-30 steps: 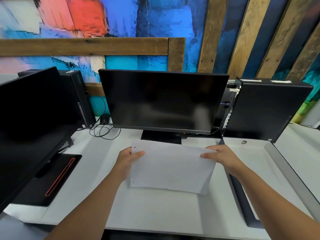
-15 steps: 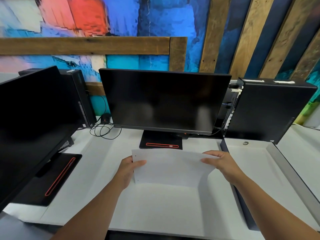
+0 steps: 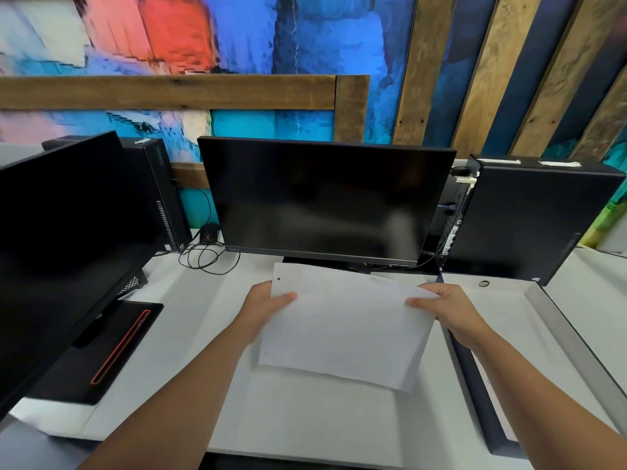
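Note:
A white sheet of paper (image 3: 342,330) hangs in the air above the white desk (image 3: 305,418), in front of the middle monitor. My left hand (image 3: 263,308) pinches its upper left edge, thumb on top near a small punched hole. On the upper right edge my right hand (image 3: 444,308) holds it the same way, thumb over the front. The sheet tilts towards me, its lower edge free and sloping down to the right.
A dark monitor (image 3: 325,198) stands straight ahead, another monitor (image 3: 64,239) at the left with its black base (image 3: 101,351). A black computer tower (image 3: 539,215) stands at the right. An open box lid (image 3: 543,327) lies right of my arm. Coiled cables (image 3: 207,256) lie behind.
The sheet's lower edge, swung up and away half a second ago, has dropped back towards me, showing its full face and hiding the monitor's base. Both hands kept their grip.

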The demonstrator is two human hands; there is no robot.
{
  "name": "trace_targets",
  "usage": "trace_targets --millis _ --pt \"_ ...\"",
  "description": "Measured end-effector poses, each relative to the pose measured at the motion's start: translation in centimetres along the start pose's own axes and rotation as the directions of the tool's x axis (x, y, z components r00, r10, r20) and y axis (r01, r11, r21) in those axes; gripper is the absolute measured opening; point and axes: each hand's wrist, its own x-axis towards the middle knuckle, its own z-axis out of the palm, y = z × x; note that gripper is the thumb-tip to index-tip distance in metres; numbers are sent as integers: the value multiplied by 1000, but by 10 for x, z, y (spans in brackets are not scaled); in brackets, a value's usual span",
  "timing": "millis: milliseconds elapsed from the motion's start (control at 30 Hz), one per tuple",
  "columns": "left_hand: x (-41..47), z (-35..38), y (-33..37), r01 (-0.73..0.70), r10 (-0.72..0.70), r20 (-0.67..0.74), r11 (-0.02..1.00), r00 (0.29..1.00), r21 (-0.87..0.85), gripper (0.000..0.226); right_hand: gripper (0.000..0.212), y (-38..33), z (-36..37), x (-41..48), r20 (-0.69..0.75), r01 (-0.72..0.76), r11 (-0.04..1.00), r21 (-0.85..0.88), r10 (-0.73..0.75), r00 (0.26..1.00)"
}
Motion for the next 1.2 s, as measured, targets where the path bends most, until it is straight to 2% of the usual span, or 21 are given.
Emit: trace_targets --millis 167,300,400,533,700,767,867,933,1067,1200 --pt "9 7 14 -42 40 30 995 999 86 14 6 -13 1 6 87 43 961 -273 -20 996" --pt "14 10 20 -36 27 68 991 997 133 17 9 -25 13 9 160 82 915 -394 -20 987" --pt "15 12 25 -30 19 78 988 997 150 16 22 -27 18 9 177 76 928 -365 -11 984" --pt "16 10 31 -31 18 67 978 998 207 18 10 -23 17 9 163 24 952 -304 27 986" --pt "15 0 24 18 -15 -17 974 1000 225 11 9 -15 10 4 175 -60 987 -147 86 981" --pt "14 -4 17 42 -31 -58 981 998 190 12 9 -9 7 5 158 -87 992 -91 101 982" --pt "16 -8 10 76 -60 -134 990 989 119 25 8 1 2 6 135 -122 992 -21 124 983" --pt "17 -7 8 93 -89 -170 995 981 18 31 8 7 1 7 121 -157 987 42 151 981" --pt "14 -1 6 96 -119 -82 966 990 -241 39 17 15 5 8 100 -180 979 99 171 980" --pt "11 4 5 84 -108 -47 927 993 -366 38 11 17 16 4 99 -185 972 144 172 980"
